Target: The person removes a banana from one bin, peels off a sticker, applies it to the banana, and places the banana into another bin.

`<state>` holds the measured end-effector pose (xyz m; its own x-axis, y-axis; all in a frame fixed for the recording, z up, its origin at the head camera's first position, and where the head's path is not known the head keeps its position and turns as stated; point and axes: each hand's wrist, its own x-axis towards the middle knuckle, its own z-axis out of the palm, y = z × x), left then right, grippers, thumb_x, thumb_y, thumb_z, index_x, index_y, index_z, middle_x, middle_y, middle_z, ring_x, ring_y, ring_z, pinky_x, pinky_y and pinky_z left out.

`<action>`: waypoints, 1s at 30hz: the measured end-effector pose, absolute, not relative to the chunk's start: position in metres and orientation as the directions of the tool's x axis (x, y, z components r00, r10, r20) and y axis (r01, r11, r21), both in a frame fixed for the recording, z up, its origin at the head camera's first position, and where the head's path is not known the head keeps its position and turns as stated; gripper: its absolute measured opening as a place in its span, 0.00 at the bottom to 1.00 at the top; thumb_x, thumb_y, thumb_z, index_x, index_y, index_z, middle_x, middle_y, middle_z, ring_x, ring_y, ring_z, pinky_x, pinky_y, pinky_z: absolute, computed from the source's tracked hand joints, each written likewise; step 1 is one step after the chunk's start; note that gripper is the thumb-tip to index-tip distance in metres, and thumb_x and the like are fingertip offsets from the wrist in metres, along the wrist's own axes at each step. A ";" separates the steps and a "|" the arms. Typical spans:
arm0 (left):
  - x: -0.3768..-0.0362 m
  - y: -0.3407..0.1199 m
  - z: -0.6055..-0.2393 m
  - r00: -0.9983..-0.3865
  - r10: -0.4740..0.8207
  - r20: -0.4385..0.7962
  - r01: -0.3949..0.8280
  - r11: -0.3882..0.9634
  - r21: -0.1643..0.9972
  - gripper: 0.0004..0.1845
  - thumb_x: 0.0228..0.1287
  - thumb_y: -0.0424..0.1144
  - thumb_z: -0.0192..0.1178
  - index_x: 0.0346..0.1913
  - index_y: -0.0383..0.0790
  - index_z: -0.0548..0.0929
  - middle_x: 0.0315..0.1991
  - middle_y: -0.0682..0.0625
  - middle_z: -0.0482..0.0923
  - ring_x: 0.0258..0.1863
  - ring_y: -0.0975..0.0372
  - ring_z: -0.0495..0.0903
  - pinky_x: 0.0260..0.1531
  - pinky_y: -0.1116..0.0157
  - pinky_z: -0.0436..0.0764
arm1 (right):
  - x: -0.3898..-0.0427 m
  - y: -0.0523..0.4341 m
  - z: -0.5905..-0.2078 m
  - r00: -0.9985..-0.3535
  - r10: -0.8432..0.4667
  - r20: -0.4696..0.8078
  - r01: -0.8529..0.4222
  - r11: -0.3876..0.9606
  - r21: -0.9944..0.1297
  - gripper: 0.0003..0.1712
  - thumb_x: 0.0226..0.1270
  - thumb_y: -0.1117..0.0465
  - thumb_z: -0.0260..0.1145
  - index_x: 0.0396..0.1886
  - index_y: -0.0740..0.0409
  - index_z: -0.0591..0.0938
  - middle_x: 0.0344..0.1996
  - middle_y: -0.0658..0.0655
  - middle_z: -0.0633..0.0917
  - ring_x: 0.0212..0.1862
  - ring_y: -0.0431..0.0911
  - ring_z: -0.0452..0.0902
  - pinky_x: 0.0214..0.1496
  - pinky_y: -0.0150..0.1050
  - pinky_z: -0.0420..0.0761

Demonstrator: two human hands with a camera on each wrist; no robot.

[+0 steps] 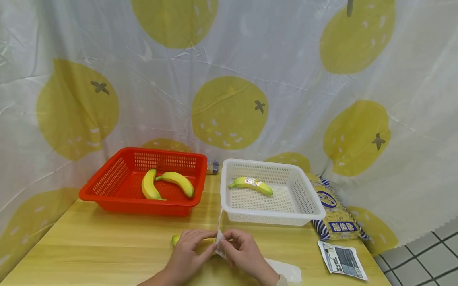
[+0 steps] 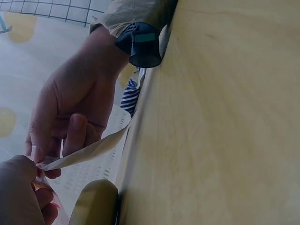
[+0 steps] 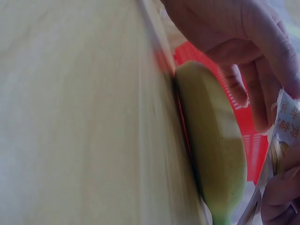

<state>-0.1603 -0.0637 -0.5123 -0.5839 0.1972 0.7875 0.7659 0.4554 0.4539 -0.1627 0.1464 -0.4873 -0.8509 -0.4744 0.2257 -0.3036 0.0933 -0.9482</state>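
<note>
Yellow-green, a banana (image 1: 176, 239) lies on the wooden worktop (image 1: 107, 246) at 6 o'clock in the head view, mostly hidden under both hands. The left hand (image 1: 187, 250) and the right hand (image 1: 243, 250) meet over it, and the fingers of each pinch a white sticker strip (image 1: 219, 234) that rises between them. From the left wrist, that strip (image 2: 84, 153) runs flat between the pinching fingertips. At 10 o'clock from the hands stands a red basket (image 1: 107, 180) with two bananas (image 1: 166, 183) in it. At 1 o'clock stands a white basket (image 1: 307, 198) holding one labelled banana (image 1: 250, 184). A striped packet (image 1: 336, 216) lies at 3 o'clock, beside the white basket, with a printed card (image 1: 341, 260) nearer the edge.
</note>
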 end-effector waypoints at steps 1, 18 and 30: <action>-0.160 -0.063 -0.513 -0.590 0.194 0.784 0.761 0.457 0.459 0.18 0.57 0.38 0.77 0.51 0.50 0.88 0.46 0.59 0.89 0.45 0.64 0.85 0.51 0.69 0.72 | -0.163 0.146 -0.487 -0.851 -0.476 0.224 -0.302 0.094 -0.949 0.10 0.78 0.61 0.62 0.44 0.65 0.83 0.35 0.73 0.85 0.16 0.31 0.69 0.18 0.24 0.71; -0.161 -0.062 -0.515 -0.564 0.162 0.810 0.777 0.437 0.454 0.14 0.53 0.34 0.79 0.41 0.54 0.90 0.36 0.67 0.88 0.37 0.71 0.85 0.48 0.70 0.71 | -0.160 0.143 -0.490 -0.806 -0.517 0.289 -0.378 0.072 -0.923 0.10 0.80 0.62 0.58 0.44 0.62 0.84 0.11 0.69 0.72 0.14 0.28 0.67 0.14 0.26 0.68; -0.161 -0.064 -0.515 -0.614 0.181 0.769 0.750 0.439 0.495 0.10 0.60 0.35 0.75 0.40 0.55 0.89 0.37 0.69 0.87 0.37 0.75 0.83 0.48 0.71 0.69 | -0.160 0.143 -0.488 -0.833 -0.498 0.243 -0.342 0.117 -0.932 0.12 0.80 0.60 0.59 0.42 0.63 0.84 0.21 0.74 0.78 0.15 0.29 0.68 0.16 0.26 0.71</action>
<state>-0.1611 -0.0644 -0.5154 -0.6136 0.1809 0.7686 0.7496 0.4393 0.4951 -0.1599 0.1431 -0.4885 -0.8328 -0.4976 0.2425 -0.3417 0.1173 -0.9325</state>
